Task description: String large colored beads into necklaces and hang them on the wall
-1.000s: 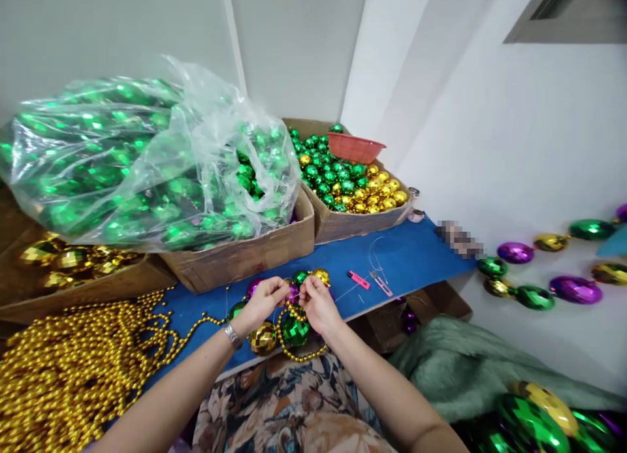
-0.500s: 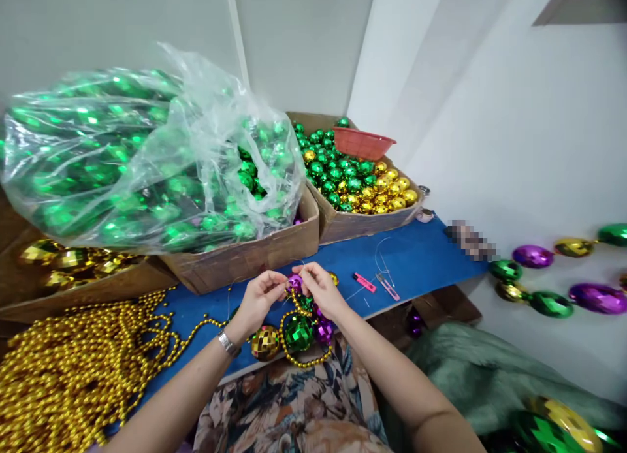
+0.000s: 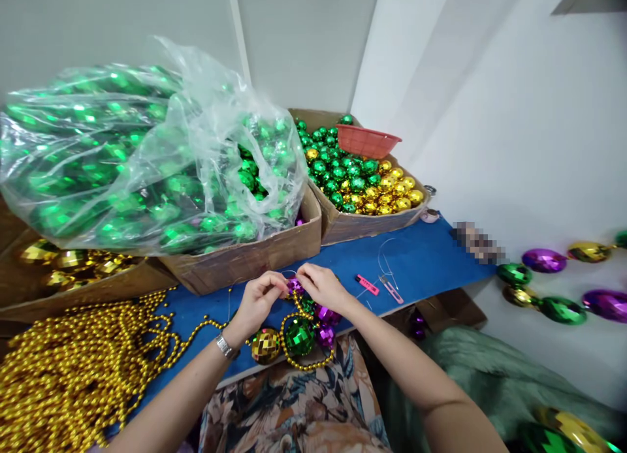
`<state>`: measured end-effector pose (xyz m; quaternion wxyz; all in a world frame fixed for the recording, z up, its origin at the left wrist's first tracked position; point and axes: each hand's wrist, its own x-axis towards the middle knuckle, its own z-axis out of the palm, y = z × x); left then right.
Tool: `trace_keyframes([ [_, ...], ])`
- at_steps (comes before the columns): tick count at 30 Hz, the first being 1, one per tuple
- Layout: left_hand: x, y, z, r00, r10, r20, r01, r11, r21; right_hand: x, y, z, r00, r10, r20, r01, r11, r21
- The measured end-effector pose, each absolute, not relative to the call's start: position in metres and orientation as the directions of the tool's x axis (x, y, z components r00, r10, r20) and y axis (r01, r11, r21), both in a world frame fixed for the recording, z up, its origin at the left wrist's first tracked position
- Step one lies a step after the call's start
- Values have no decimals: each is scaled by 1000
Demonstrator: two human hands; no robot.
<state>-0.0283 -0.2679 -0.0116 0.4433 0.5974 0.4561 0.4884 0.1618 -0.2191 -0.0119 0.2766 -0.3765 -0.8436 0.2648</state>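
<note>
Purple bauble (image 3: 294,284), small and shiny, is in the head view, just above the front of the blue worktop (image 3: 421,252). Left hand (image 3: 258,304): thumb and fingertips pinched at its left side. Right hand (image 3: 321,288): fingers closed on its right side. Thin clear thread (image 3: 289,271) arcs just behind; can't tell if fingertips hold it too.

Handling, judged: light, likely hollow plastic, stiff thin shell, slick; hard squeeze could dent it. Best hold: light pinch on opposite sides, clear of any thread hole (hole hidden). Thread probably springy, easy to lose.

Just below: gold bead string (image 3: 308,367), smooth round beads, bends in a loop around the big green ball (image 3: 300,337), which is mirror-like with square facets. Gold ball (image 3: 266,346) to its left, same faceting; purple balls (image 3: 326,335) to its right. All look rigid, light, apt to roll.

Pink cutter (image 3: 367,284) and pink-handled snips (image 3: 392,290) lie flat, right of the hands. Gold bead pile (image 3: 83,368) at left: loose, tangle-prone. Plastic bag (image 3: 206,140): clear, crinkled, soft. Boxes (image 3: 255,265): worn brown cardboard.
</note>
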Motion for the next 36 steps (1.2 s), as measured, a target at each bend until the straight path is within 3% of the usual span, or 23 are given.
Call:
trace_keyframes([
  [3, -30, -267, -14, 160, 928, 337, 357, -373, 857, 166, -218, -16, -597, 757, 266, 582, 637, -506],
  [6, -29, -270, -21, 251, 846, 470, 578, -520, 629, 169, -219, -17, -633, 743, 218, 647, 662, -379],
  [9, -27, -272, -29, 353, 761, 544, 717, -593, 366, 172, -218, -13, -665, 730, 155, 635, 663, -398],
  [11, -26, -273, -31, 379, 742, 553, 756, -593, 277, 173, -216, -8, -684, 722, 105, 597, 637, -487],
  [16, -24, -271, -32, 367, 753, 545, 756, -584, 297, 170, -213, 3, -705, 709, 23, 493, 513, -703],
  [21, -26, -264, -31, 283, 777, 563, 727, -556, 403, 167, -214, 10, -732, 679, 64, 429, 531, -731],
  [25, -40, -265, -18, 175, 912, 370, 542, -403, 737, 186, -207, 12, -704, 696, 142, 463, 601, -652],
  [28, -54, -269, -11, 76, 994, 82, 160, -93, 983, 200, -203, 7, -567, 814, 125, 450, 434, -781],
  [29, -57, -271, -10, 61, 998, 5, -15, -4, 1000, 201, -204, 4, -496, 863, 90, 372, 305, -876],
  [31, -57, -273, -10, 55, 996, -74, -326, 88, 941, 195, -209, -4, -372, 928, -14, 62, 10, -998],
  [34, -45, -273, -9, 72, 995, -71, -561, 99, 822, 173, -218, -14, -285, 949, -136, -437, -255, -863],
  [36, -34, -270, -9, 67, 996, -59, -637, 89, 765, 158, -221, -17, -242, 952, -189, -595, -299, -746],
])
